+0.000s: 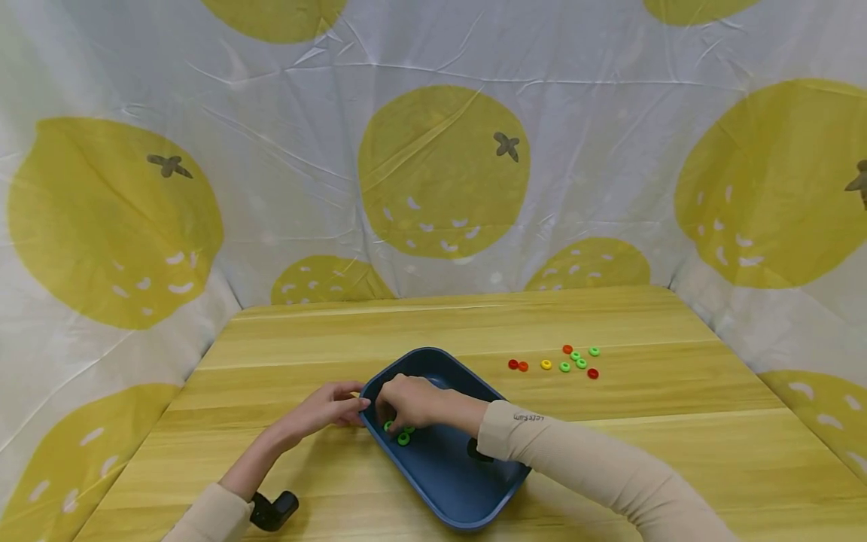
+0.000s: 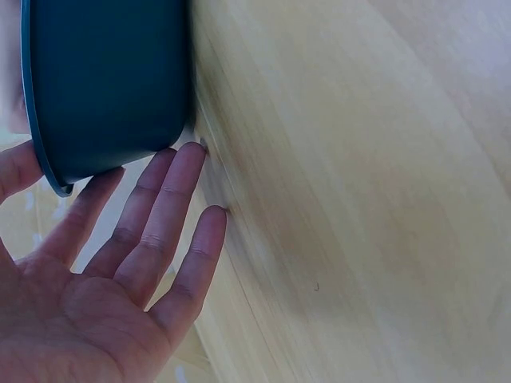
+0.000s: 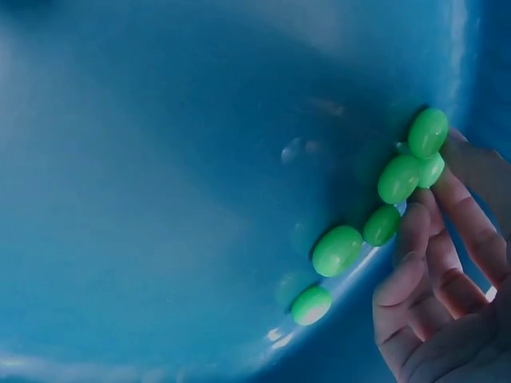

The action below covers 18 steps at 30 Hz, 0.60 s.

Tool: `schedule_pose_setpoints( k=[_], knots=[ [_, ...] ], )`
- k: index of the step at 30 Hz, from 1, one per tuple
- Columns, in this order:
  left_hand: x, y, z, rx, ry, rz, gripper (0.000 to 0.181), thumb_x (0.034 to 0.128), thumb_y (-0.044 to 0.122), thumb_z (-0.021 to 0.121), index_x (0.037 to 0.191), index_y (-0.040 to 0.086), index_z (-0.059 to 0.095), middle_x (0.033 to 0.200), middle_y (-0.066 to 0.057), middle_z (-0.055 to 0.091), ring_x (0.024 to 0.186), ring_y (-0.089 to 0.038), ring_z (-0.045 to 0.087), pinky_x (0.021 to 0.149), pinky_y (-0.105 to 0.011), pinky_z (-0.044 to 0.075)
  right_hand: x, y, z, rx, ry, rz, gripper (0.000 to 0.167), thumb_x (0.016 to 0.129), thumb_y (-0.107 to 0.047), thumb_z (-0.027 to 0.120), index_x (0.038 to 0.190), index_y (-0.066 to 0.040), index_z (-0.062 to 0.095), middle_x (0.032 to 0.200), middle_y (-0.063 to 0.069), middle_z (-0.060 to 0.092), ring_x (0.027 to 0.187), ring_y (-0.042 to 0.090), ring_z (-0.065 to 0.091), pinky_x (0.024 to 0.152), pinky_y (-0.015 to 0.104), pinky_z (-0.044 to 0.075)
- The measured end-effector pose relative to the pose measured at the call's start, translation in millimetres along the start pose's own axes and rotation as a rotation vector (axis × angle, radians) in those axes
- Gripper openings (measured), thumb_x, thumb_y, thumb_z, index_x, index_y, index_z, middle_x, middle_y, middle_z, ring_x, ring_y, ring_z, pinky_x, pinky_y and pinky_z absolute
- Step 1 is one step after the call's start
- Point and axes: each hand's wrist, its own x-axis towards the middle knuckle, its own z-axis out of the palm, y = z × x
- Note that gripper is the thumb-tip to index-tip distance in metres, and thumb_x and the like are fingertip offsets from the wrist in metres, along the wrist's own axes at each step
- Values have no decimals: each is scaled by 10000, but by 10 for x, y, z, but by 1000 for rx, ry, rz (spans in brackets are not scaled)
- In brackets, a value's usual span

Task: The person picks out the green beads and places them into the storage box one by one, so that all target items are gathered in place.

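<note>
In the head view, a blue tray (image 1: pixel 454 482) stands on the wooden table (image 1: pixel 305 346), turned at an angle to the person. The right hand (image 1: pixel 415 399) reaches down into its far left part, with fingers bent toward the green beads (image 1: pixel 403 439). The left hand (image 1: pixel 332 410) is at the tray's left side. Outside the tray, toward the far right, lie a few loose beads in red, orange, yellow and green, among them a yellow bead (image 1: pixel 546 364). The step in hand seems to be the gathering of the green beads inside the tray.

In the left wrist view, the thumb (image 2: pixel 17 169) rests at the rim and the forefinger (image 2: pixel 92 199) touches the outer wall below it, so the rim is lightly held between them. The other fingers are spread apart and almost straight.

In the right wrist view, six green beads lie along the foot of the tray's wall. The fingers (image 3: pixel 475 231) are curved, their tips touching the uppermost beads; whether they pinch one, one cannot tell. The next move probably calls for a small, precise closing of the fingertips, while the tray is steadied.
</note>
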Motion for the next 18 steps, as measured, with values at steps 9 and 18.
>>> schedule_pose_setpoints(
  k=[9,18],
  knots=[
    [0,5,2,-3,6,-4,453,961,300,503,1279,-23,504,1088,-186,659,928,-306,672,854,-433,510,-116,21,-193,111,42,-2,126,808,-245,737,924,-197,739,860,-114,700,766,-35,593,656,120,467],
    [10,-10,0,-21,-2,-10,466,959,297,505,1283,-39,493,1084,-202,664,926,-308,677,852,-424,513,-347,257,-492,356,216,-49,195,819,-214,724,965,-85,732,844,-3,711,693,78,624,641,152,477]
  ],
)
